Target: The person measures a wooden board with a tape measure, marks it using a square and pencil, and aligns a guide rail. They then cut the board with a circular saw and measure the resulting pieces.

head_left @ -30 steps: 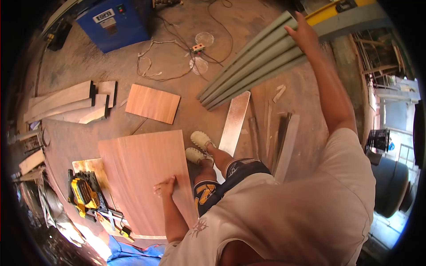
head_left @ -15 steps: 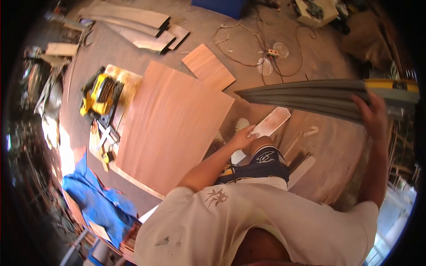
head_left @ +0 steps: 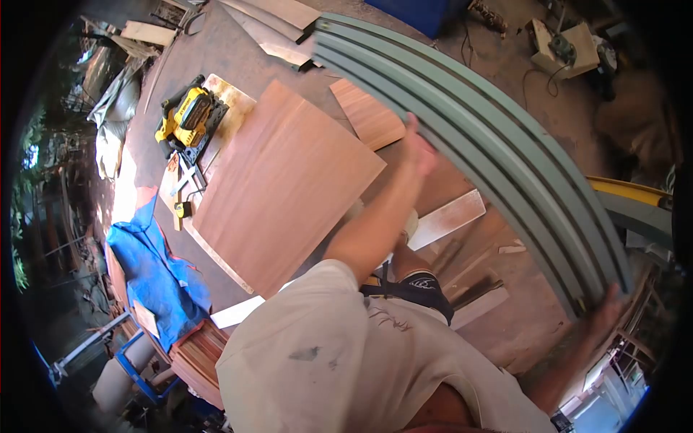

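Observation:
A long grey-green grooved guide rail (head_left: 462, 123) is held up across the right side of the head view, looking curved through the lens. My left hand (head_left: 420, 153) grips its lower edge around the middle, the fingers partly hidden. At the rail's near right end, my right hand (head_left: 603, 317) has hold of it; that hand is dark and partly blurred. Below the rail lies a narrow, pale dusty board (head_left: 447, 222). To the left rests a large reddish-brown wood panel (head_left: 285, 191), with a smaller wood panel (head_left: 364, 112) beyond it, partly covered by the rail.
A yellow-and-black power saw (head_left: 189, 119) stands left of the large panel, near a tape measure (head_left: 182, 209). A blue tarp (head_left: 155, 270) drapes over stacked wood at lower left. A yellow-edged level-like bar (head_left: 632, 190) is at right. Long boards (head_left: 278, 16) lie at the back.
My left hand has left the pale board and taken hold of the guide rail. The rail has turned its grooved face toward me, and my right hand has come nearer. The view has shifted.

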A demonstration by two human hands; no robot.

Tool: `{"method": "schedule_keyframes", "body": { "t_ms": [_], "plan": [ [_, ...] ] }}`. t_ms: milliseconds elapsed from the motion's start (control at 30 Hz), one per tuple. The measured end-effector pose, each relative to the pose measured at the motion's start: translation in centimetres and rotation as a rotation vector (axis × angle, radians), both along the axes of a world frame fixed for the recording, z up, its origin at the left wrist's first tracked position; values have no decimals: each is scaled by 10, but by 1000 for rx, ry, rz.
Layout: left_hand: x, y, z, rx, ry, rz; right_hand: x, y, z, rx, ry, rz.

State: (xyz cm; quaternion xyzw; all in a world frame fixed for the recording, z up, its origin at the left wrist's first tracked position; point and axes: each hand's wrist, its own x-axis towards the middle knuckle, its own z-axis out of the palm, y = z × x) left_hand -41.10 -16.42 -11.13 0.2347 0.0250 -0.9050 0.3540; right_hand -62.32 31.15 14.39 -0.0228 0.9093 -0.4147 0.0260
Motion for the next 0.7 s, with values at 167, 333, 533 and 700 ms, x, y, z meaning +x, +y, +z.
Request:
{"method": "schedule_keyframes", "body": {
  "t_ms": [167,333,533,700],
  "plan": [
    [143,-91,-48,-260,-612,8,109,-102,-203,-350,-389,-46],
    [283,-166,-97,-259,-1029,-198,233,-196,-342,-493,-603,-123],
    [340,-214,-139,-178,-1164,-266,298,-240,-393,-552,-632,-197],
    [366,-231,-144,-257,-1259,-481,312,-245,-399,-479,-626,-216]
  ]
}}
